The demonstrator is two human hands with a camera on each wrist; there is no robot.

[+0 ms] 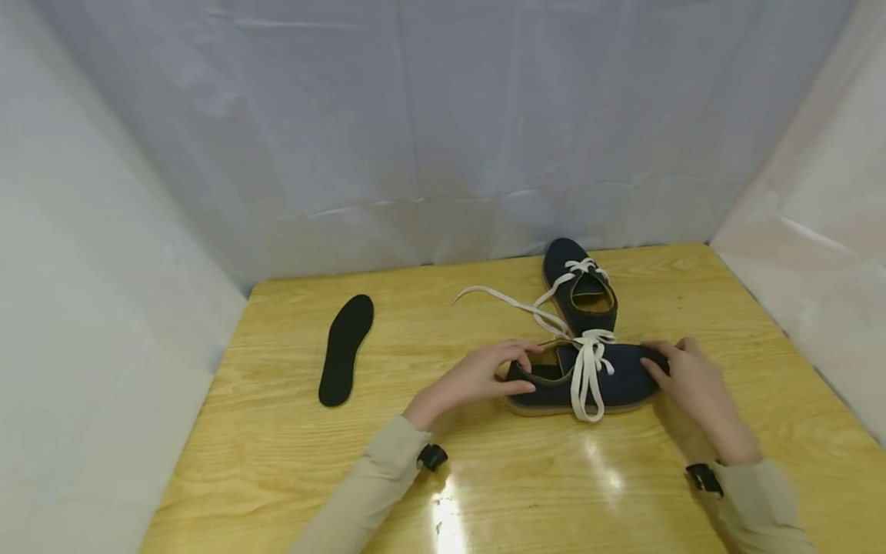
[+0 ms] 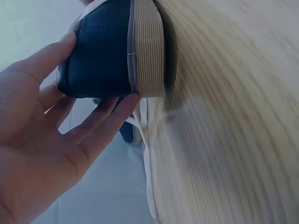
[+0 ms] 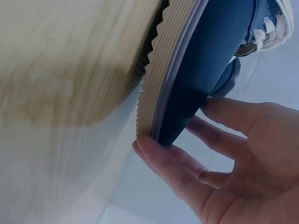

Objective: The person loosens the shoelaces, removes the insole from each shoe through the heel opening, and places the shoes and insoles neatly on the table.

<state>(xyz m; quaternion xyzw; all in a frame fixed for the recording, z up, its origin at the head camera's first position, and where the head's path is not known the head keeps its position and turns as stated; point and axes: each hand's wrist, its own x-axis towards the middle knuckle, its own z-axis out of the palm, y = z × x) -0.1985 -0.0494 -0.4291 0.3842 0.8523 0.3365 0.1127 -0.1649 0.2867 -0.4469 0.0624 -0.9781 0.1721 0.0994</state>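
A navy lace-up shoe (image 1: 626,378) with a ribbed tan sole lies sideways on the table, toe to the right. My left hand (image 1: 477,375) grips its heel, thumb on the near side and fingers at the collar. At the other end my right hand (image 1: 697,388) holds the toe. In the left wrist view the heel (image 2: 100,51) sits between thumb and fingers. The right wrist view shows the toe's serrated sole (image 3: 156,98) at my fingertips, with a shadow beneath it. White laces (image 1: 587,381) hang down over the shoe's near side.
Behind it stands a matching shoe (image 1: 564,258), toe pointing away, close against the first. A loose white lace (image 1: 505,297) trails left from the pair. On the left of the wooden table (image 1: 291,469) lies a black insole (image 1: 346,350). Pale sheeting (image 1: 415,138) surrounds the back and sides.
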